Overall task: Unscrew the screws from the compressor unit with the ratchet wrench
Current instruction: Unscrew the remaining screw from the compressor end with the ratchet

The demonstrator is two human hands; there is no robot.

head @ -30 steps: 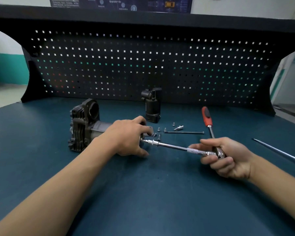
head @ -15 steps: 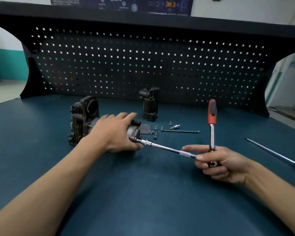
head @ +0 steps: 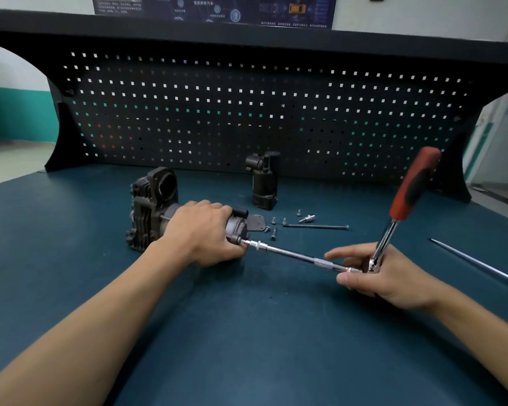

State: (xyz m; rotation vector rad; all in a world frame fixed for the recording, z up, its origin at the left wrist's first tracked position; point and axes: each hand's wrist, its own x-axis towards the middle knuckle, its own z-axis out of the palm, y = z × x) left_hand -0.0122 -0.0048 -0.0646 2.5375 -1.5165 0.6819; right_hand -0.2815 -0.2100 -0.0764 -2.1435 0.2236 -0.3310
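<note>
Left hand (head: 206,232) lies over the round end of the dark grey cast-metal compressor unit (head: 150,212), fingers curled about the housing and gripping it, so much of that cylindrical body is hidden beneath the palm. The unit lies on its side on the teal-blue counter (head: 247,332), left of centre, with its finned block and round opening at the far left. Right hand (head: 384,276) grips the head of the chrome-shafted, red-and-black-handled ratchet wrench (head: 414,183): the fingers wrap the head and cover most of it, the forefinger held straighter than the rest. The handle stands up and tilts to the right. A slim chrome extension bar (head: 299,256) runs leftward from the head to the near edge of the unit's end, just beside the left thumb; the screw at its tip is too small to make out. Beyond the bar, small loose grey screws (head: 273,232) lie near a long thin dark bolt (head: 316,227) and a small silver fitting (head: 307,218). A dark flat plate (head: 257,222) sits by the unit's end, partly hidden behind it. A black cylindrical part (head: 264,183) stands upright before the black perforated pegboard (head: 247,112). At the right a thin metal shaft (head: 475,262) lies on the counter, cut off by the frame's edge.
</note>
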